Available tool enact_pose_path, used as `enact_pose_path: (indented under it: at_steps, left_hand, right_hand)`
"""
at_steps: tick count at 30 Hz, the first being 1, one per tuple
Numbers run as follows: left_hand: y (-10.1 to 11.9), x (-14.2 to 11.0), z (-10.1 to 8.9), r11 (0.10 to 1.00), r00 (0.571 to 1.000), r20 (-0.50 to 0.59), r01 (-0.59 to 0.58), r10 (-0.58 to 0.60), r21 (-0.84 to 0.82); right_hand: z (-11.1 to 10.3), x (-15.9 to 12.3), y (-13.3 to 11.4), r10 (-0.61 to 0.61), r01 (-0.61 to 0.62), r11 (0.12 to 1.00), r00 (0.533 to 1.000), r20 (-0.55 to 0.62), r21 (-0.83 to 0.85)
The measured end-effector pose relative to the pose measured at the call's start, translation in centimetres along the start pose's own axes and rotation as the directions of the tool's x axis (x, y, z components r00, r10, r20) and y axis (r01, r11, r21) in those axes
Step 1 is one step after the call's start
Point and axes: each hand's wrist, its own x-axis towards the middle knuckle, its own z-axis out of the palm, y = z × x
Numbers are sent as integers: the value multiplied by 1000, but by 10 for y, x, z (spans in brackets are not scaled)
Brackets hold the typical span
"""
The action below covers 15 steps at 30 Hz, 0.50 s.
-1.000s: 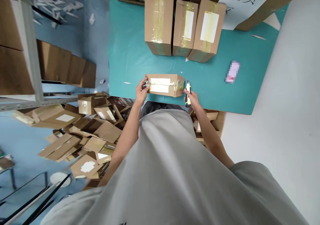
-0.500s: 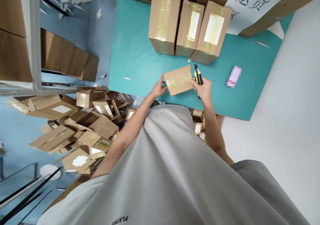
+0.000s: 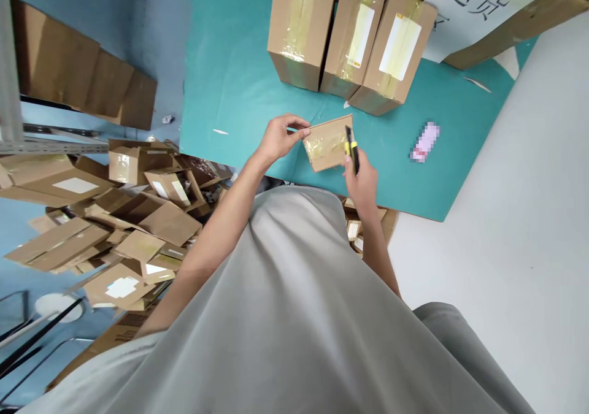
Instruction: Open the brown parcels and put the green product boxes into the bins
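Observation:
A small taped cardboard box (image 3: 327, 142) lies on the teal table (image 3: 239, 89), near its front edge. My left hand (image 3: 278, 137) grips the box's left end with thumb and fingers. My right hand (image 3: 361, 178) holds a yellow and black utility knife (image 3: 352, 149), whose tip rests over the right part of the box's top.
Three bigger taped boxes (image 3: 350, 40) stand side by side at the back of the table. A pink item (image 3: 424, 141) lies to the right. A heap of opened cardboard boxes (image 3: 115, 211) covers the floor at the left. A paper sign (image 3: 483, 0) hangs at the upper right.
The box was turned from its labelled side to a plain taped side and shifted right. My right hand swung the knife from beside the box onto its top.

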Motion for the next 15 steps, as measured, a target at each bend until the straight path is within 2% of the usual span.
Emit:
enact_pose_path:
  at_steps: [3, 6, 10, 15]
  left_hand:
    - [-5, 3, -4, 1000, 1000, 20, 3, -3, 15]
    - [-6, 5, -9, 1000, 999, 51, 5, -6, 11]
    - [-5, 6, -11, 1000, 996, 89, 10, -8, -26]
    - [-5, 8, -11, 997, 992, 123, 6, 4, -77]
  right_hand:
    - [11, -13, -21, 15, -14, 1000, 997, 77, -16]
    - [22, -15, -44, 43, -21, 988, 988, 145, -150]
    - [30, -7, -65, 143, -94, 953, 978, 153, -289]
    - [31, -7, -85, 252, -180, 905, 957, 143, -387]
